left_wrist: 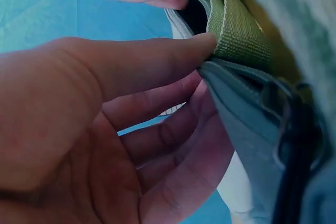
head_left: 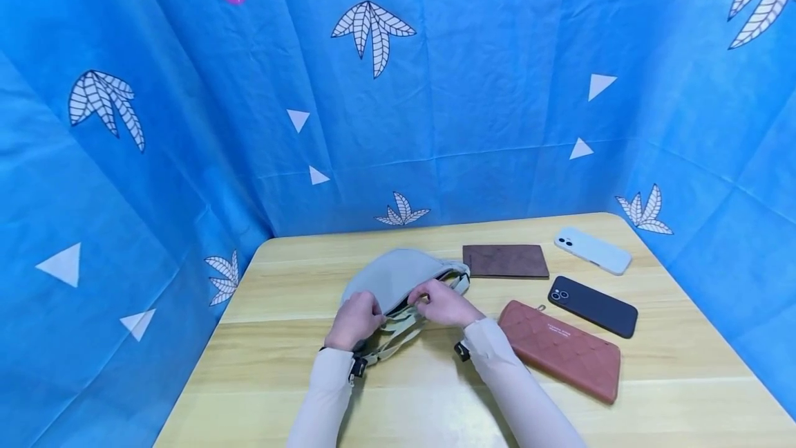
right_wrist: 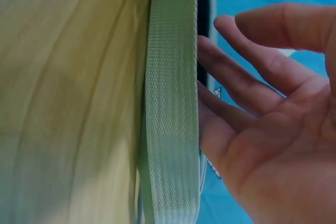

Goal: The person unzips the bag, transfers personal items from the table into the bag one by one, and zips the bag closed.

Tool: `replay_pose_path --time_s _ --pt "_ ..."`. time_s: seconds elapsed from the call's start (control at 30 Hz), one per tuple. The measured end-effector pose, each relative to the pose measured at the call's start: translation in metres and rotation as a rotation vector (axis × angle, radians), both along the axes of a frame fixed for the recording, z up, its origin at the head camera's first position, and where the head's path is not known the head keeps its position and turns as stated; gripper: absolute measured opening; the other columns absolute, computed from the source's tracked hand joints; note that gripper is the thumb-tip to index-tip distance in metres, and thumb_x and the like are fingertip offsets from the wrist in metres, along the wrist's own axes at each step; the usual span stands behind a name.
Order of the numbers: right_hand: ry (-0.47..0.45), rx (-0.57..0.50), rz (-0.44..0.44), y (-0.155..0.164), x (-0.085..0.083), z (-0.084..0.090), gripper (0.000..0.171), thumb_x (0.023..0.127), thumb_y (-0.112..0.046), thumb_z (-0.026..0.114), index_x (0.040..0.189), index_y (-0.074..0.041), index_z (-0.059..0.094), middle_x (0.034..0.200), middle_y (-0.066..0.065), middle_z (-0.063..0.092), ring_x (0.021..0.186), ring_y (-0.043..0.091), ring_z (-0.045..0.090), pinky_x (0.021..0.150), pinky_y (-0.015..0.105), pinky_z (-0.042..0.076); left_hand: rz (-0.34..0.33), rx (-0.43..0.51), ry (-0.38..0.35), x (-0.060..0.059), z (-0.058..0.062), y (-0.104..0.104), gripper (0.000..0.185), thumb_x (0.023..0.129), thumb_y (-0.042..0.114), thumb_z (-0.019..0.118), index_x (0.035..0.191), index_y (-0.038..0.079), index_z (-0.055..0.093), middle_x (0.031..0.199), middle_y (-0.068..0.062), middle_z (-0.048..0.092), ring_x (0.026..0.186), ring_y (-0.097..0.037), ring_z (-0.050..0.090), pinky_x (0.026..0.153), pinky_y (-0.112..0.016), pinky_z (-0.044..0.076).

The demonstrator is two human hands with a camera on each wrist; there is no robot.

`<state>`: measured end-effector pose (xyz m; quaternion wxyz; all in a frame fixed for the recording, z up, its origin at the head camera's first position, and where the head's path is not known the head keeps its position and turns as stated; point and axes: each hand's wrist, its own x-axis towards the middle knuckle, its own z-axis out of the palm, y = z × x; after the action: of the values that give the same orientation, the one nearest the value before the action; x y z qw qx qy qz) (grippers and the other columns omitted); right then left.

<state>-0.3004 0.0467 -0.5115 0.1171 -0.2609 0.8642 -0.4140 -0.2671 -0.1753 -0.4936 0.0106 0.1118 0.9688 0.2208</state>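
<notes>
A light grey waist bag (head_left: 392,274) lies on the table, its zipped side facing the person. The left hand (head_left: 356,320) pinches the edge of the bag beside the zipper, thumb on the near side and fingers behind, as the left wrist view shows. A dark gap (left_wrist: 193,17) shows where the zipper is parted. At that gap, the right hand (head_left: 444,303) has its fingertips on the opening's edge, partly hidden behind the pale green webbing strap (right_wrist: 173,98). Its thumb stands apart from the bag in the right wrist view. The inside of the bag is mostly hidden.
Right of the bag, a dark brown flat wallet (head_left: 505,261) lies on the wooden table (head_left: 249,379). A white phone (head_left: 593,251), a black phone (head_left: 593,306) and a reddish quilted wallet (head_left: 560,351) lie farther right. A blue patterned curtain (head_left: 491,88) surrounds the table's back and sides.
</notes>
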Motion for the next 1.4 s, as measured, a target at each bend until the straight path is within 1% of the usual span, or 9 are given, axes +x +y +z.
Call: replay_pose_path --time_s 0.1,0.27,0.37,0.5,0.63,0.9,1.0,1.2,1.4 --pt "0.007 0.012 0.032 -0.001 0.001 -0.001 0.026 0.096 -0.003 0.057 0.115 -0.002 0.074 0.118 0.012 0.075 0.079 0.016 0.063 0.08 0.035 0.053 0.009 0.047 -0.018 0.0 0.002 -0.001 0.036 0.086 0.009 0.078 0.056 0.014 0.058 0.056 0.007 0.049 0.053 -0.01 0.043 0.053 -0.027 0.038" --pt "0.03 0.048 0.106 -0.005 0.005 -0.003 0.032 0.098 -0.005 0.06 0.128 -0.004 0.071 0.131 0.012 0.071 0.108 0.024 0.067 0.096 0.042 0.053 0.029 0.073 -0.043 -0.001 0.003 -0.002 0.052 0.085 0.003 0.068 0.052 0.021 0.031 0.052 0.01 0.019 0.049 -0.009 0.02 0.048 -0.025 0.024" --pt "0.069 0.094 0.168 -0.009 0.008 -0.005 0.039 0.1 -0.009 0.06 0.139 -0.008 0.065 0.145 0.014 0.063 0.128 0.032 0.063 0.109 0.048 0.049 0.052 0.078 -0.035 -0.001 0.004 -0.001 0.053 0.084 0.003 0.067 0.052 0.022 0.029 0.053 0.011 0.017 0.048 -0.008 0.019 0.047 -0.024 0.023" --pt "0.123 0.212 0.237 -0.015 0.014 -0.008 0.044 0.104 -0.026 0.059 0.148 -0.017 0.058 0.159 0.014 0.049 0.151 0.045 0.038 0.124 0.062 0.028 0.074 0.079 -0.012 -0.001 0.005 -0.001 0.052 0.084 0.003 0.066 0.052 0.022 0.03 0.051 0.011 0.019 0.046 -0.007 0.023 0.046 -0.023 0.025" --pt "0.105 0.304 0.239 -0.019 0.019 -0.009 0.043 0.104 -0.041 0.058 0.145 -0.027 0.061 0.165 0.014 0.04 0.154 0.056 0.02 0.122 0.075 0.014 0.089 0.073 0.039 0.0 0.008 -0.001 0.049 0.081 0.002 0.064 0.051 0.021 0.032 0.051 0.011 0.021 0.048 -0.008 0.025 0.047 -0.024 0.026" --pt "0.083 0.391 0.228 -0.02 0.025 -0.009 0.043 0.102 -0.049 0.059 0.14 -0.031 0.065 0.17 0.009 0.032 0.159 0.048 0.015 0.122 0.075 0.013 0.144 0.065 0.102 0.0 0.013 -0.001 0.042 0.084 0.006 0.066 0.055 0.018 0.038 0.058 0.006 0.03 0.051 -0.013 0.033 0.049 -0.027 0.03" --pt "0.068 0.408 0.225 -0.02 0.026 -0.008 0.043 0.102 -0.049 0.059 0.142 -0.034 0.063 0.171 0.006 0.029 0.16 0.046 0.013 0.123 0.074 0.012 0.162 0.066 0.119 0.0 0.013 -0.002 0.043 0.086 0.006 0.065 0.056 0.018 0.036 0.058 0.006 0.027 0.05 -0.012 0.03 0.047 -0.027 0.028" --pt "0.085 0.405 0.218 -0.027 0.03 -0.004 0.047 0.1 -0.046 0.063 0.146 -0.034 0.059 0.171 0.01 0.029 0.159 0.049 0.013 0.122 0.075 0.011 0.136 0.084 0.103 0.001 0.015 -0.001 0.046 0.088 0.004 0.064 0.057 0.019 0.032 0.057 0.008 0.021 0.047 -0.01 0.024 0.046 -0.024 0.025" --pt "0.131 0.396 0.29 -0.04 0.039 0.002 0.056 0.101 -0.039 0.063 0.155 -0.033 0.047 0.17 0.008 0.031 0.159 0.045 0.017 0.124 0.071 0.014 0.134 0.074 0.093 0.001 0.016 -0.001 0.048 0.088 0.003 0.063 0.055 0.019 0.031 0.055 0.008 0.02 0.046 -0.01 0.022 0.045 -0.024 0.025"
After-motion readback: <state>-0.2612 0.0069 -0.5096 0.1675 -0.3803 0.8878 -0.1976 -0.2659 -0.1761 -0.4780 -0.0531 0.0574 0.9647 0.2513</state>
